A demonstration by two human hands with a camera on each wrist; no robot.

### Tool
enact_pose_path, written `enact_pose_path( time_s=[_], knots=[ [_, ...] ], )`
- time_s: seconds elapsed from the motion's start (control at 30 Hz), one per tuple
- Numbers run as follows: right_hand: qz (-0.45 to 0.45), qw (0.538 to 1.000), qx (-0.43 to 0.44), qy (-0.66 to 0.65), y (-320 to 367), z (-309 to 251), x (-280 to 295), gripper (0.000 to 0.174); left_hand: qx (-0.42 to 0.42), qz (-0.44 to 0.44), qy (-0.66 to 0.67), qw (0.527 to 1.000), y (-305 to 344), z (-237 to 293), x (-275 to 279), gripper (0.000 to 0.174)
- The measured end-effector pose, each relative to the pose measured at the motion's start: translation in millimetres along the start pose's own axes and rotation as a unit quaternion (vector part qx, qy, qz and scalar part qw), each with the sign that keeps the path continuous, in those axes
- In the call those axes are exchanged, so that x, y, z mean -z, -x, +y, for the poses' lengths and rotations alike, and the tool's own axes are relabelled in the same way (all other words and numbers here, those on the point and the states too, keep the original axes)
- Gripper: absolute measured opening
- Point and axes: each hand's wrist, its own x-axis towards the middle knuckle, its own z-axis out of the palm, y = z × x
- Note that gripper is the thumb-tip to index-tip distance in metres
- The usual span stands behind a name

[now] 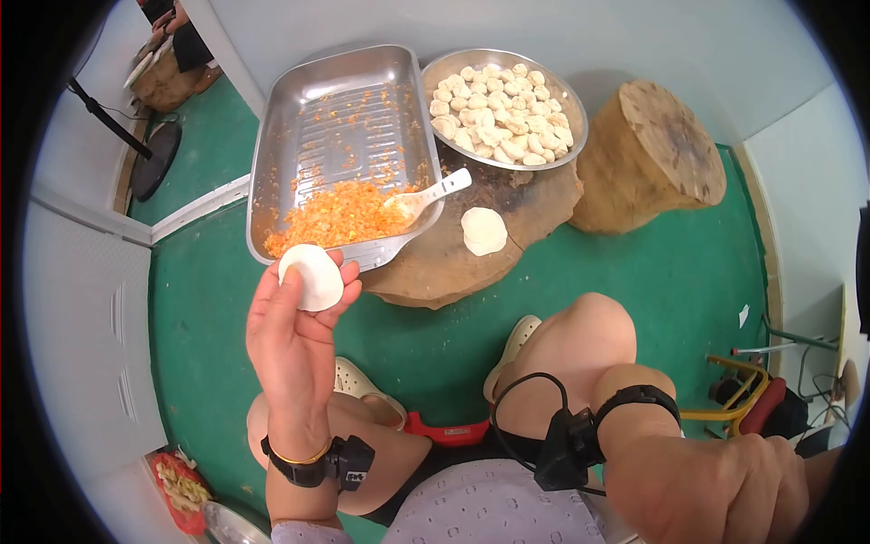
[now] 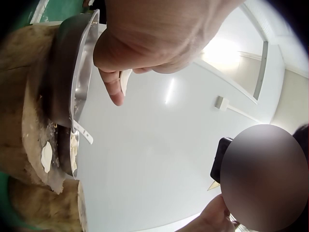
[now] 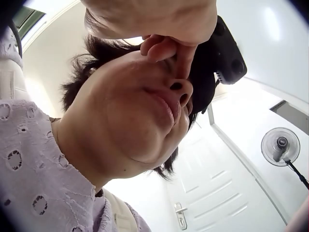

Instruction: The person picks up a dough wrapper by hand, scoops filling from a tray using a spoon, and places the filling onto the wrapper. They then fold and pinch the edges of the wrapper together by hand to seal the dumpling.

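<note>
My left hand point(image 1: 294, 335) holds a round white dough wrapper point(image 1: 314, 276), the thumb over it and the fingers behind. In the left wrist view this wrapper point(image 2: 125, 81) shows edge-on. Hand and wrapper are at the near edge of a metal tray point(image 1: 342, 150). Orange minced filling point(image 1: 340, 214) lies in the tray's near end, with a white spoon point(image 1: 435, 195) stuck in it. At the lower right, my right hand point(image 1: 716, 490) is raised to the face. In the right wrist view its fingers are curled, with one fingertip point(image 3: 184, 70) at the nose; nothing shows in them.
A round metal pan point(image 1: 580, 122) of folded dumplings stands behind on the wooden stump point(image 1: 435, 281). More flat wrappers point(image 1: 484, 231) lie on the stump's top. A second stump point(image 1: 652, 154) is at the right. A yellow-framed chair point(image 1: 748, 403) stands at the far right.
</note>
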Motion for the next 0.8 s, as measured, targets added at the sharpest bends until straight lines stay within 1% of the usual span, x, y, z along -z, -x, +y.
enact_pose_path(
  time_s=[0.33,0.53,0.63,0.7,0.73,0.8],
  knots=[
    [-0.005,0.999,0.020,-0.030,2.3,-0.5,-3.3,0.020,0.000,0.001,-0.003,1.000,0.0,-1.6,-1.2,0.026],
    [-0.007,0.999,0.017,-0.040,2.4,0.2,-3.6,0.019,0.000,0.025,0.003,1.000,-0.4,-0.5,-2.8,0.027],
    [-0.011,0.999,0.009,-0.042,3.2,-1.3,-5.7,0.019,-0.001,0.022,0.004,1.000,-0.5,-0.9,-2.5,0.027],
    [-0.034,0.996,-0.029,-0.079,0.7,-1.1,-5.7,0.018,-0.003,0.017,0.006,1.000,-0.2,-0.9,-1.7,0.027],
    [-0.003,0.997,-0.022,-0.068,2.0,0.6,-9.8,0.018,-0.004,0.018,0.006,1.000,-0.1,-0.8,-1.5,0.027],
    [0.029,0.998,-0.016,-0.059,0.5,-3.2,-9.4,0.017,-0.004,0.019,0.006,1.000,0.1,-0.6,-1.3,0.028]
  ],
)
